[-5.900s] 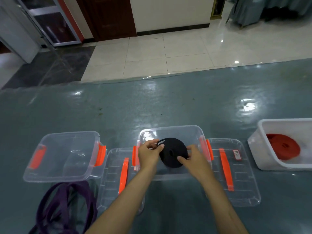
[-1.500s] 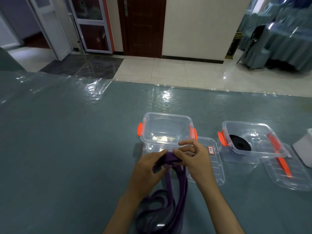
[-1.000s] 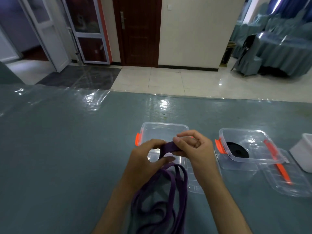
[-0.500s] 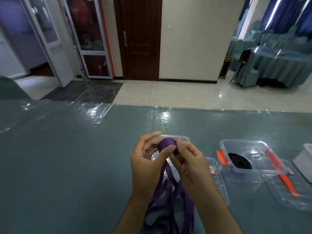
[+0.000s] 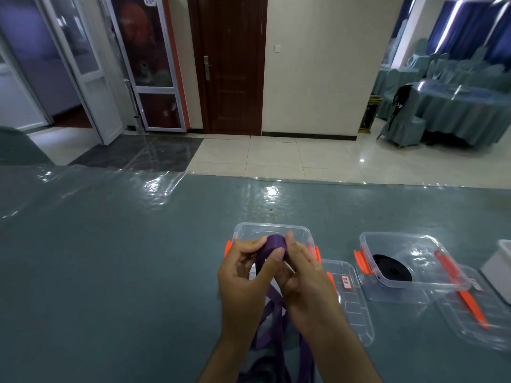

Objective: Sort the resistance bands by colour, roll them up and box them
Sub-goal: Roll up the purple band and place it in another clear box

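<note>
The fingers (image 5: pixel 272 265) of the left hand (image 5: pixel 246 280) are curled around a small roll at the top of the purple resistance band (image 5: pixel 273 246), with the thumb laid across its front face. The right hand (image 5: pixel 301 275) pinches the same roll from the other side, fingertips on its upper edge. The roll is held in the air, in front of the empty clear box (image 5: pixel 272 232); the loose lengths of the band hang down between the forearms to the bottom of the view.

Compared with half a second earlier, the hands sit slightly lower and closer together, and the left thumb has moved further across the roll. About six seconds ago both hands were placing the black rolled band (image 5: pixel 392 270) into its box (image 5: pixel 409 261), where it now lies to the right.

A transparent lid (image 5: pixel 351 299) with a small label lies flat just right of the hands, and a second lid with an orange strip (image 5: pixel 464 291) lies beside the black band's box. The corner of a white container (image 5: pixel 500 266) shows at the right edge. Everything rests on a grey-green table (image 5: pixel 110 258) under a glossy clear cover. Beyond it are pale floor tiles, a dark wooden door (image 5: pixel 232 64), glazed doors at left, and draped tables and chairs at right.
</note>
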The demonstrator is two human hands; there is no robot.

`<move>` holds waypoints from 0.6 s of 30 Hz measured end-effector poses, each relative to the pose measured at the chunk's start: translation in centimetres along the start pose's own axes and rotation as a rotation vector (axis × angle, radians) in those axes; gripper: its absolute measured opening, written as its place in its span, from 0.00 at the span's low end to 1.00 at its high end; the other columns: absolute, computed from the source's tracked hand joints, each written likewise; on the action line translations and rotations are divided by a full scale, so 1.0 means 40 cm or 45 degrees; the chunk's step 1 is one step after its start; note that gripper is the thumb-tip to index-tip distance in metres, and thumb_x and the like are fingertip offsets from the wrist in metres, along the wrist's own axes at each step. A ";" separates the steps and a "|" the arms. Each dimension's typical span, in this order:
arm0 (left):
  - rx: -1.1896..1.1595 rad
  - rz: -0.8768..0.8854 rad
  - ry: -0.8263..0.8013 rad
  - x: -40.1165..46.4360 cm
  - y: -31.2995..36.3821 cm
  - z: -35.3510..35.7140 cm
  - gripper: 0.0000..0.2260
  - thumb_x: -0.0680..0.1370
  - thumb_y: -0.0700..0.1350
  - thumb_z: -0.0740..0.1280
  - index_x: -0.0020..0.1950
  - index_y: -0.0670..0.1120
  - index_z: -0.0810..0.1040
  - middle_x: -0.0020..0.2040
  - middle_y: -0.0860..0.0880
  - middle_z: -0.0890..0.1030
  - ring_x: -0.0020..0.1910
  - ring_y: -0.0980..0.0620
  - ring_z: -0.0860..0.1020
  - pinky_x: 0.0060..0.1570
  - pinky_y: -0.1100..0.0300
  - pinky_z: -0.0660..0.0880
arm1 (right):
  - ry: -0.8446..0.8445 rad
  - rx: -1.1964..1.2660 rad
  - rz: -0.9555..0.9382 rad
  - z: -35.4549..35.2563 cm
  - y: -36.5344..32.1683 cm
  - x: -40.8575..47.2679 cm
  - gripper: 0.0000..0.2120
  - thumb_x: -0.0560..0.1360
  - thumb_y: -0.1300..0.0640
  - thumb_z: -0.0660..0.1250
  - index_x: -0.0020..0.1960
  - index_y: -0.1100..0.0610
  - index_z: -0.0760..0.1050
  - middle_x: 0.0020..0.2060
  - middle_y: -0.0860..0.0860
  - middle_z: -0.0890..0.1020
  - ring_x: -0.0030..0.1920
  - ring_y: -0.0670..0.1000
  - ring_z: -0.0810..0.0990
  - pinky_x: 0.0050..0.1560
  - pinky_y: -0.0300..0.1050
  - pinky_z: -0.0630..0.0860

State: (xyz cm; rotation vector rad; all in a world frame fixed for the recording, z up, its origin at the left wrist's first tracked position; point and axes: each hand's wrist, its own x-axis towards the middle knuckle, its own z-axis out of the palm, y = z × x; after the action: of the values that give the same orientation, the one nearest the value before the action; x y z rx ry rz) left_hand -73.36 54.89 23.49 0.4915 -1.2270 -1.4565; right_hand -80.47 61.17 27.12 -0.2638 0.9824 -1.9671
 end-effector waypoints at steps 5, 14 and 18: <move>0.048 0.029 -0.073 0.002 -0.008 0.003 0.11 0.69 0.48 0.80 0.50 0.53 0.85 0.49 0.52 0.87 0.53 0.50 0.86 0.54 0.62 0.81 | 0.121 -0.074 -0.003 -0.017 0.016 0.012 0.07 0.71 0.50 0.75 0.41 0.52 0.89 0.41 0.57 0.88 0.37 0.49 0.88 0.34 0.39 0.82; 0.353 0.205 -0.178 0.014 -0.016 -0.031 0.15 0.75 0.48 0.79 0.58 0.64 0.83 0.54 0.59 0.86 0.57 0.52 0.85 0.56 0.66 0.79 | 0.094 -0.444 -0.062 -0.045 0.010 0.016 0.13 0.77 0.46 0.72 0.47 0.56 0.88 0.45 0.56 0.88 0.45 0.51 0.88 0.44 0.40 0.83; 0.162 0.071 -0.141 0.015 -0.008 -0.036 0.14 0.73 0.53 0.78 0.58 0.63 0.85 0.55 0.54 0.87 0.56 0.51 0.87 0.55 0.65 0.81 | 0.079 -0.819 -0.402 -0.058 -0.024 0.028 0.07 0.76 0.50 0.74 0.51 0.52 0.87 0.45 0.51 0.88 0.43 0.52 0.87 0.44 0.41 0.83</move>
State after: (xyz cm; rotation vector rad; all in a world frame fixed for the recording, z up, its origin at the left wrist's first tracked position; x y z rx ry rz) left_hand -72.49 53.70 22.85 0.4634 -1.4164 -1.3795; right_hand -82.94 61.79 26.08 -0.7560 1.6840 -1.8820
